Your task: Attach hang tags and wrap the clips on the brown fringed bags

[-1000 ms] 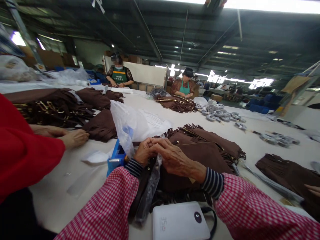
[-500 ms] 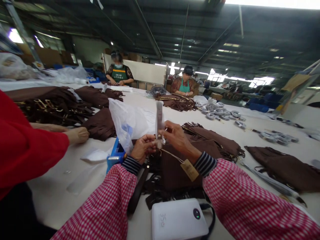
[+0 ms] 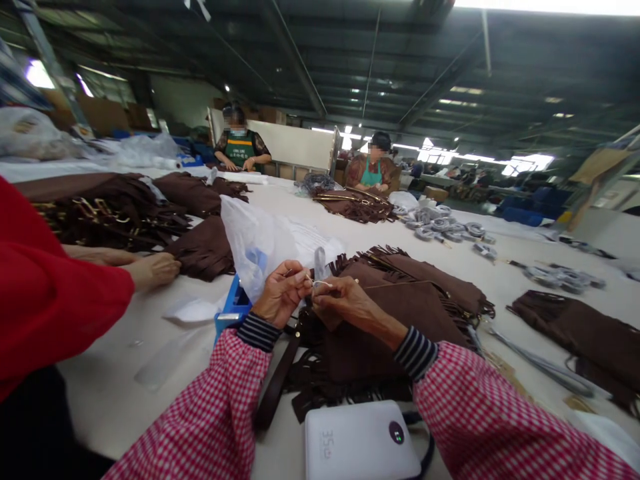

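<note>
My left hand (image 3: 281,293) is closed in a pinch on a thin pale string (image 3: 320,283). Opposite it, my right hand (image 3: 353,305) pinches the same string, with the fingertips of both hands almost meeting. A greyish, see-through strip (image 3: 320,259) stands up just behind the fingertips; its lower end is hidden. Both hands are above a dark brown fringed bag (image 3: 370,347) lying on the table, and its strap (image 3: 277,383) trails toward me. The hang tag seen earlier on the string cannot be made out clearly now.
A white power bank (image 3: 360,440) lies closest to me. Left of my hands are a blue box (image 3: 233,310) and a white plastic bag (image 3: 253,247). Further left, a co-worker's hand (image 3: 156,270) touches brown bags. Wrapped grey bundles (image 3: 565,277) lie right. Two people work across the table.
My right hand has come down from the upright clear strip to the string beside my left fingertips. The strip sits lower, and the dangling tan tag has left its place below my right wrist.
</note>
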`<action>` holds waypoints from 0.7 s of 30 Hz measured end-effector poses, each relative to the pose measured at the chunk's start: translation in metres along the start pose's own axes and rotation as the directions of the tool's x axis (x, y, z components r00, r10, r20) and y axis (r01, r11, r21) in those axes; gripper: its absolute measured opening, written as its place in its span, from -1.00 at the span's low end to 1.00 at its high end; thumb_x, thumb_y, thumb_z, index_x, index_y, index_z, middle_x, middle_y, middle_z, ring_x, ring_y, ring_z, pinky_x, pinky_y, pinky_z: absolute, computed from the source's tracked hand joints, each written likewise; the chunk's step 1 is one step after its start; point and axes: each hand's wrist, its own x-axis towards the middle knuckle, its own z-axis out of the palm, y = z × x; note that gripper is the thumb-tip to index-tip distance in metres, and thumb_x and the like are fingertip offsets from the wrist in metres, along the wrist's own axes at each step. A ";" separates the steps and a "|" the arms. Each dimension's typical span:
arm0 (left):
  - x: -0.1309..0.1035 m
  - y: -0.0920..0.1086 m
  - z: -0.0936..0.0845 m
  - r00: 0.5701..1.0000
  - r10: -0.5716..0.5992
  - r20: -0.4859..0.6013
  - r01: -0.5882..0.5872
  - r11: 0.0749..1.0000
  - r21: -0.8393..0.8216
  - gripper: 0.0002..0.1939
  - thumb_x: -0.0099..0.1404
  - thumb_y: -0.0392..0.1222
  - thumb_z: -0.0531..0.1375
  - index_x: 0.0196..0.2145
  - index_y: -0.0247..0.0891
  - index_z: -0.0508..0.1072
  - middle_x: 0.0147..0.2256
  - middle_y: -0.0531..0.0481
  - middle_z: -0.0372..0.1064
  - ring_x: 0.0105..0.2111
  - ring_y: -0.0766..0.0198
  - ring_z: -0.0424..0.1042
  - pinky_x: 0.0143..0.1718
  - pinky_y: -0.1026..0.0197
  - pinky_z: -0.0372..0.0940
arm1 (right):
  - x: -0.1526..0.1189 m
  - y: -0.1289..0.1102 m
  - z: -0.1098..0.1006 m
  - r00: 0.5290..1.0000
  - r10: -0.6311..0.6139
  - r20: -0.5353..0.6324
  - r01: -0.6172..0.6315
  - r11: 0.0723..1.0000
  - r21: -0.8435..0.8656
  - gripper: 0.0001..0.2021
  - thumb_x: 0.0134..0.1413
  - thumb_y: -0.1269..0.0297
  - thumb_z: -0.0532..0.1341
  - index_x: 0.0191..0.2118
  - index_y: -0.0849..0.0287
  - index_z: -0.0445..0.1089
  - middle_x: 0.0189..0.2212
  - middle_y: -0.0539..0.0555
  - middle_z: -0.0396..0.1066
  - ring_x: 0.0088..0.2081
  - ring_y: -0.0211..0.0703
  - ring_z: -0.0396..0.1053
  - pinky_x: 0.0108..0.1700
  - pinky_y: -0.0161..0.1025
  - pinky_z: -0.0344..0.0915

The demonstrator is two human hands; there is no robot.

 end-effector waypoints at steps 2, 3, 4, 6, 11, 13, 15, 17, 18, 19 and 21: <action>0.001 0.000 0.000 1.000 -0.004 -0.027 0.004 1.000 -0.004 -0.72 0.06 -0.35 0.44 -0.31 -0.30 0.44 -0.36 0.04 0.49 -0.43 0.39 0.51 -0.35 0.35 0.48 | 0.002 0.000 0.003 0.999 0.031 -0.022 -0.029 0.997 0.074 -0.79 0.09 0.26 0.25 -0.50 0.25 0.40 -0.51 -0.03 0.30 -0.44 -0.28 0.22 -0.37 -0.32 0.13; 0.001 -0.001 -0.001 0.999 -0.006 -0.042 0.005 1.000 -0.003 -0.72 0.06 -0.35 0.44 -0.30 -0.31 0.45 -0.35 0.03 0.50 -0.42 0.38 0.52 -0.35 0.34 0.49 | 0.003 0.000 0.003 0.998 0.055 -0.042 -0.050 0.994 0.100 -0.77 0.09 0.24 0.25 -0.52 0.24 0.38 -0.55 -0.05 0.26 -0.48 -0.31 0.18 -0.41 -0.33 0.10; 0.002 -0.002 -0.001 0.998 -0.006 -0.058 0.006 1.000 -0.001 -0.72 0.06 -0.35 0.44 -0.30 -0.31 0.45 -0.35 0.01 0.50 -0.41 0.36 0.53 -0.35 0.34 0.50 | 0.003 0.000 0.002 0.995 0.083 -0.061 -0.075 0.990 0.118 -0.76 0.08 0.22 0.26 -0.52 0.24 0.36 -0.57 -0.07 0.23 -0.50 -0.32 0.15 -0.44 -0.34 0.07; 0.003 -0.003 -0.002 0.997 -0.004 -0.083 0.005 1.000 0.003 -0.73 0.06 -0.36 0.43 -0.29 -0.32 0.45 -0.35 0.00 0.52 -0.40 0.35 0.54 -0.34 0.34 0.50 | 0.003 0.001 0.000 0.988 0.134 -0.083 -0.121 0.982 0.142 -0.77 0.06 0.21 0.26 -0.50 0.24 0.37 -0.59 -0.08 0.22 -0.54 -0.34 0.11 -0.48 -0.35 0.05; 0.002 -0.002 -0.001 0.996 0.012 -0.089 -0.012 1.000 0.002 -0.76 0.08 -0.38 0.40 -0.30 -0.31 0.45 -0.35 0.02 0.51 -0.40 0.37 0.53 -0.34 0.35 0.50 | 0.005 0.004 0.002 0.990 0.111 -0.089 -0.093 0.978 0.188 -0.85 -0.03 0.26 0.32 -0.37 0.25 0.48 -0.44 0.01 0.37 -0.44 -0.29 0.26 -0.40 -0.33 0.20; 0.002 -0.001 0.000 0.996 0.013 -0.092 -0.013 1.000 0.004 -0.76 0.08 -0.37 0.40 -0.30 -0.30 0.45 -0.35 0.02 0.51 -0.39 0.37 0.53 -0.33 0.35 0.49 | 0.008 0.006 0.009 0.995 0.076 -0.069 -0.061 0.978 0.199 -0.87 -0.02 0.27 0.31 -0.38 0.24 0.50 -0.41 0.02 0.40 -0.40 -0.26 0.30 -0.34 -0.31 0.23; 0.002 -0.001 0.000 0.994 0.012 -0.108 -0.011 1.000 0.010 -0.74 0.07 -0.36 0.41 -0.30 -0.30 0.45 -0.34 0.02 0.51 -0.38 0.37 0.53 -0.32 0.35 0.49 | 0.010 0.007 0.014 0.995 0.069 -0.066 -0.054 0.977 0.207 -0.87 0.01 0.28 0.28 -0.43 0.23 0.50 -0.46 0.00 0.39 -0.41 -0.26 0.28 -0.33 -0.31 0.22; 0.003 -0.001 -0.001 0.991 0.013 -0.133 -0.009 0.999 0.032 -0.73 0.06 -0.35 0.41 -0.27 -0.31 0.46 -0.32 -0.01 0.52 -0.35 0.36 0.53 -0.30 0.34 0.48 | 0.011 0.006 0.014 0.992 0.097 -0.081 -0.077 0.974 0.214 -0.86 0.00 0.27 0.28 -0.47 0.22 0.49 -0.51 -0.03 0.35 -0.46 -0.29 0.24 -0.39 -0.33 0.19; 0.003 -0.002 -0.001 0.989 0.011 -0.145 -0.004 0.999 0.053 -0.71 0.06 -0.34 0.42 -0.26 -0.32 0.47 -0.30 -0.03 0.52 -0.34 0.35 0.53 -0.29 0.33 0.47 | 0.011 0.006 0.013 0.989 0.120 -0.085 -0.099 0.971 0.217 -0.84 0.00 0.25 0.29 -0.47 0.23 0.48 -0.53 -0.03 0.33 -0.49 -0.30 0.21 -0.42 -0.34 0.16; 0.004 -0.002 -0.002 0.988 0.006 -0.156 0.007 0.997 0.082 -0.70 0.06 -0.32 0.42 -0.23 -0.33 0.48 -0.27 -0.05 0.52 -0.33 0.33 0.53 -0.30 0.32 0.47 | 0.011 0.004 0.010 0.985 0.146 -0.094 -0.122 0.967 0.222 -0.82 0.00 0.22 0.29 -0.47 0.23 0.48 -0.55 -0.04 0.32 -0.51 -0.32 0.18 -0.46 -0.35 0.12; 0.004 -0.003 -0.002 0.987 -0.032 -0.157 0.056 0.987 0.153 -0.64 0.05 -0.29 0.42 -0.18 -0.34 0.49 -0.23 -0.10 0.52 -0.31 0.28 0.52 -0.33 0.28 0.46 | 0.010 0.001 0.002 0.973 0.193 -0.127 -0.159 0.958 0.239 -0.77 0.01 0.15 0.30 -0.45 0.24 0.49 -0.58 -0.05 0.30 -0.55 -0.34 0.12 -0.52 -0.36 0.06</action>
